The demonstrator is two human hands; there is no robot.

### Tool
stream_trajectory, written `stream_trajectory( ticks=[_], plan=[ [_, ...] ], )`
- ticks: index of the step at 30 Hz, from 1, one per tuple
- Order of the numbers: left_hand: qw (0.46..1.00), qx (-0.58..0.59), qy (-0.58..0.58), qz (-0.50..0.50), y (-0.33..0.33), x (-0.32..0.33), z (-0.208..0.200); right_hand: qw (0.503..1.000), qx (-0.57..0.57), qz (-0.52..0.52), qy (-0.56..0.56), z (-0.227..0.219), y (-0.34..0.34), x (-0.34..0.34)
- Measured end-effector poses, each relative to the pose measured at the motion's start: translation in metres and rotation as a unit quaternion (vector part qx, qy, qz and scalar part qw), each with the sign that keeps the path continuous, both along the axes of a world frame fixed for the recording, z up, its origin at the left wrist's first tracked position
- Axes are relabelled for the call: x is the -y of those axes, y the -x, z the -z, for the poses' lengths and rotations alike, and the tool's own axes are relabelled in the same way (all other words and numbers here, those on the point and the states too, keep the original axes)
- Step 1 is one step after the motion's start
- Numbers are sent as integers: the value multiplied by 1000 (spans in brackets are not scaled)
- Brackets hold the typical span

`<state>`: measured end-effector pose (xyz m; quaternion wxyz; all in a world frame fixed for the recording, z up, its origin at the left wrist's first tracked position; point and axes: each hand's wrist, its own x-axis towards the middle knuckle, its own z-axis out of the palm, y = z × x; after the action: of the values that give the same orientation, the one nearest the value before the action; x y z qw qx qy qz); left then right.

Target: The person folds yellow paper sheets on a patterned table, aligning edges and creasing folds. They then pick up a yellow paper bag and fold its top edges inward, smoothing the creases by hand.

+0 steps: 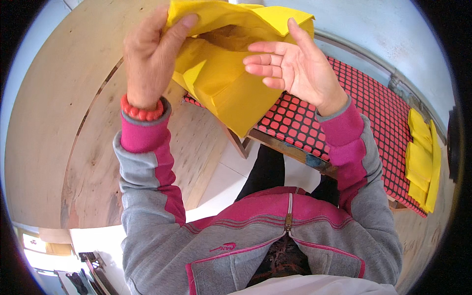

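A bright yellow fabric bag (241, 93) hangs in front of me, its mouth gaping and its sides creased. My left hand (150, 56) pinches the rim at the upper left, thumb on the near side and the other fingers partly hidden behind the cloth. Just right of the mouth, my right hand (309, 71) is held palm up with the fingers spread, and nothing lies in it. Its fingertips overlap the bag in the view; whether they touch it I cannot tell. A beaded red bracelet (142, 109) circles my left wrist.
A bench pad (364, 93) patterned in red and black squares runs along the right, beneath the bag. Several folded yellow fabric pieces (419, 160) lie at its far right end. To the left spreads a large round wooden tabletop (54, 98). A pale blue wall (388, 29) stands behind.
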<state>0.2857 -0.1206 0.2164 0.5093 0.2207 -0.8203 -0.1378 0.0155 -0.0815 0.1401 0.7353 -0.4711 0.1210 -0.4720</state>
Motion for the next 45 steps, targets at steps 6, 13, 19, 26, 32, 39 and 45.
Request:
stream_trajectory(
  ticks=[6, 13, 19, 26, 32, 39, 45],
  plan=[
    [958, 86, 272, 28, 41, -71, 20, 977, 96, 188, -19, 18, 32, 12],
    [937, 102, 323, 85, 122, -144, 69, 950, -46, 309, 0, 51, 119, -32],
    [934, 70, 322, 137, 203, -181, 125, 928, -60, 361, 66, 86, 210, -106],
    [941, 181, 221, 180, 283, -181, 194, 848, -164, 462, -201, 161, 282, -108],
    [911, 289, 181, 231, 292, -182, 215, 803, -259, 518, -140, 179, 302, -91],
    [762, 388, -23, 518, 272, -134, 169, 785, -260, 540, -157, 181, 310, -88],
    [876, 281, 51, 389, 341, -35, 180, 795, -240, 541, -131, 182, 306, -90]
  ],
)
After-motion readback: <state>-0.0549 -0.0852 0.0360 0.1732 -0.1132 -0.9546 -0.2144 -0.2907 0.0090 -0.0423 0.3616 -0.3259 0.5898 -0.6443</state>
